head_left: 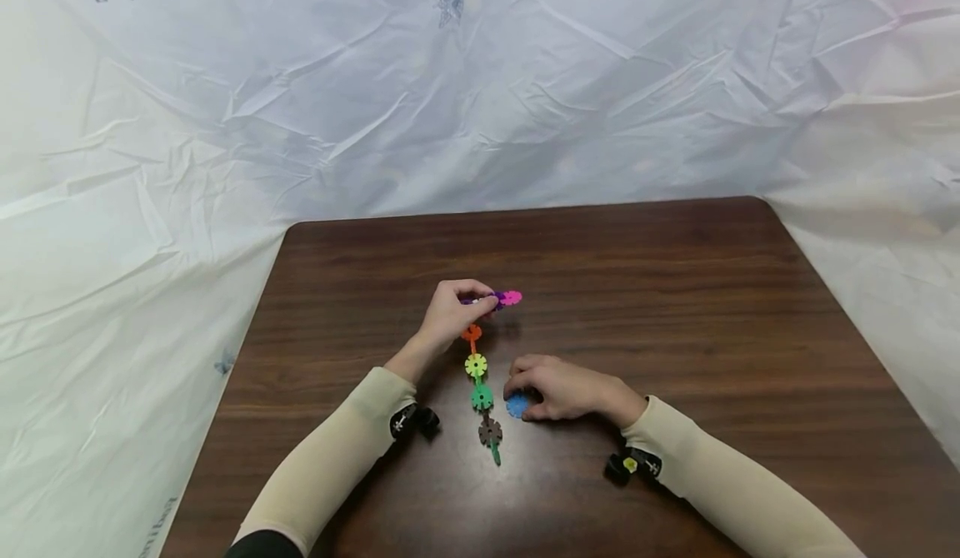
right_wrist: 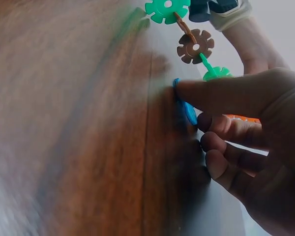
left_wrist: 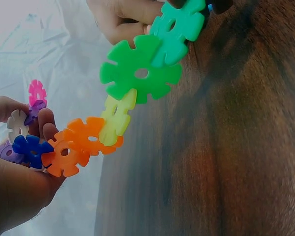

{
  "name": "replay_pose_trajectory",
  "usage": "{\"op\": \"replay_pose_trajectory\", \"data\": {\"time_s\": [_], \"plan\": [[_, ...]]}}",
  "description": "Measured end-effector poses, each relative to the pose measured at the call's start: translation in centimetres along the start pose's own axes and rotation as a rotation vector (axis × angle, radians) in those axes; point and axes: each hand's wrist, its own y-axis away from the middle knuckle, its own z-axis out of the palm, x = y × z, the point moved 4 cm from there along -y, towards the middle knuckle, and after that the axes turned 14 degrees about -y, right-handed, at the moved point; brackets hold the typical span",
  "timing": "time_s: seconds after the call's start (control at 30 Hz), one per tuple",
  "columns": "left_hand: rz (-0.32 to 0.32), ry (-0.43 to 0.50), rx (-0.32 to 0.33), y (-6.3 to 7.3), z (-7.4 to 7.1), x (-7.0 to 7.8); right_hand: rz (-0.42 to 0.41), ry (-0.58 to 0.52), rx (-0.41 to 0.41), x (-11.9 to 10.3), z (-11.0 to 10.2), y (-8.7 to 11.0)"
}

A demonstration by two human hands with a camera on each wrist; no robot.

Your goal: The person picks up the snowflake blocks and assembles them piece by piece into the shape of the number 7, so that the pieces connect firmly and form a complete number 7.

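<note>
My left hand pinches the upper part of a chain of interlocked, notched plastic discs. A pink disc pokes out past its fingers; purple, white and dark blue discs sit among them in the left wrist view. From this hand the chain runs down through an orange disc, a yellow disc, a green disc and a brown disc. Right of the chain, my right hand grips a loose light-blue disc between thumb and fingertips, close to the tabletop.
Everything is over a dark brown wooden table with rounded far corners. Crumpled whitish sheeting hangs behind it and along both sides. Each wrist wears a small black camera on a strap, over pale sleeves.
</note>
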Motion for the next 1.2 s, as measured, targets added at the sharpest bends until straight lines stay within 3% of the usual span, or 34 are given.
{"op": "replay_pose_trajectory", "data": {"time_s": [0.33,0.6,0.77,0.97,1.2], "plan": [[-0.009,0.005,0.002,0.1,0.0,-0.4,0.040,-0.002,-0.037,-0.1,0.4,-0.2],[-0.003,0.048,-0.008,0.0,0.1,-0.7,-0.001,-0.046,0.014,-0.1,0.1,-0.2],[-0.014,0.063,-0.009,0.0,0.1,-0.9,-0.058,-0.097,0.091,0.1,-0.5,0.1],[-0.019,0.058,-0.024,0.0,0.2,-0.8,-0.045,-0.140,0.196,1.2,-2.3,0.6],[-0.033,0.051,-0.067,-0.1,0.3,-0.6,-0.070,-0.136,0.424,2.6,-4.8,1.0]]}}
